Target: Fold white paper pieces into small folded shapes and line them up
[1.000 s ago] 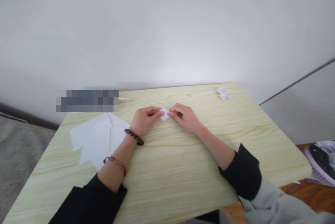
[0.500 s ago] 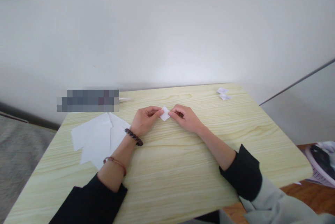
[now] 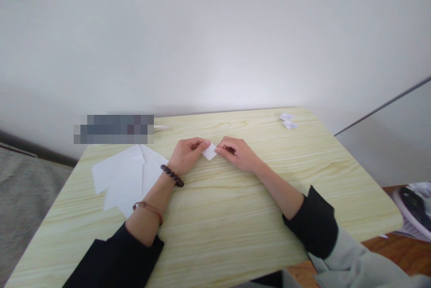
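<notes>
Head view: both hands meet over the middle of the table (image 3: 218,234), toward its far half, at a small folded white paper (image 3: 210,153). Its outline is roughly a diamond, one corner pointing toward the wearer. The left hand (image 3: 186,155) has its grip closed on the paper's upper-left part, thumb on top. The right hand (image 3: 240,154) pinches at the right corner between thumb and curled fingers; how firmly, I cannot tell. Whether the paper rests on the wood grain or is lifted slightly is also unclear.

A beaded bracelet (image 3: 172,176) and a thin reddish-brown band (image 3: 150,211) circle the left wrist and forearm. Overlapping white sheets (image 3: 123,180) lie left of that forearm, partly hidden by it. Behind them, a pixelated patch (image 3: 114,129) masks something. Two small folded white pieces (image 3: 288,124) sit close together near the far right corner. Beyond the right edge, lower down, stands a pale pink basket (image 3: 409,225).
</notes>
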`<state>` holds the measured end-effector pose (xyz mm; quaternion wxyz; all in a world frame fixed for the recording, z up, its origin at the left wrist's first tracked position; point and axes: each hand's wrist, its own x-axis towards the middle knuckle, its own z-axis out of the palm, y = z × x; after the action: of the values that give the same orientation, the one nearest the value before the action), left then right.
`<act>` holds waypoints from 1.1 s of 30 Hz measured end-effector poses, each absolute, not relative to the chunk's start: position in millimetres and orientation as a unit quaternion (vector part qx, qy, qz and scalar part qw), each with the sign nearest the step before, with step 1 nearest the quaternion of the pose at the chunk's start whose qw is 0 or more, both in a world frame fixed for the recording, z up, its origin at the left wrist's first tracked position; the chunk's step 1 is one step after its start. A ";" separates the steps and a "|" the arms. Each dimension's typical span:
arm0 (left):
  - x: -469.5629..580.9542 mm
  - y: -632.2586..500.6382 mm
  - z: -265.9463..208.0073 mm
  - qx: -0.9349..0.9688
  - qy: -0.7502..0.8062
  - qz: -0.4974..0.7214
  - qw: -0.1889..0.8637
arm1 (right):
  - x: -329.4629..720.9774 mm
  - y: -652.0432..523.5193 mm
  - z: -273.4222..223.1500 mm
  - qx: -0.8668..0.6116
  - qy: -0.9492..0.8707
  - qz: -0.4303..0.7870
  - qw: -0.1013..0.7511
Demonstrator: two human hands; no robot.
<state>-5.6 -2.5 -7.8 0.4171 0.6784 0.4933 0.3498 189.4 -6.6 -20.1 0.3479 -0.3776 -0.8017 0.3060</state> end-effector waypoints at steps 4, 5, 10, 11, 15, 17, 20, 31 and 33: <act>-5.6 -1.8 -7.8 0.682 0.496 0.348 0.410 | 188.7 -7.5 -20.0 -0.376 -0.804 0.310 0.340; -5.7 -1.7 -8.0 0.683 0.495 0.349 0.408 | 188.6 -7.6 -20.0 -0.374 -0.806 0.310 0.337; -6.0 -1.6 -9.3 0.694 0.489 0.347 0.398 | 188.8 -7.6 -19.6 -0.368 -0.809 0.310 0.337; -5.7 -1.5 -9.7 0.694 0.488 0.349 0.398 | 188.8 -7.4 -19.4 -0.371 -0.806 0.311 0.340; -4.1 -1.3 -11.6 0.678 0.487 0.362 0.415 | 188.9 -6.6 -18.8 -0.382 -0.791 0.318 0.358; -3.3 -1.4 -12.2 0.667 0.478 0.367 0.438 | 189.2 -6.3 -19.4 -0.387 -0.780 0.320 0.373; -2.9 -2.1 -11.6 0.661 0.467 0.362 0.462 | 189.5 -5.8 -21.0 -0.397 -0.762 0.326 0.394; -7.0 -2.8 -5.0 0.711 0.507 0.320 0.368 | 188.8 -5.1 -22.0 -0.410 -0.754 0.325 0.397; -6.3 -2.8 -5.3 0.701 0.504 0.329 0.383 | 188.6 -5.1 -21.8 -0.412 -0.755 0.326 0.391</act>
<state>-6.3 -2.8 -5.3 0.3829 0.7007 0.5043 0.3288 188.6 -5.1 -21.8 0.3909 -0.4121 -0.7555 0.3265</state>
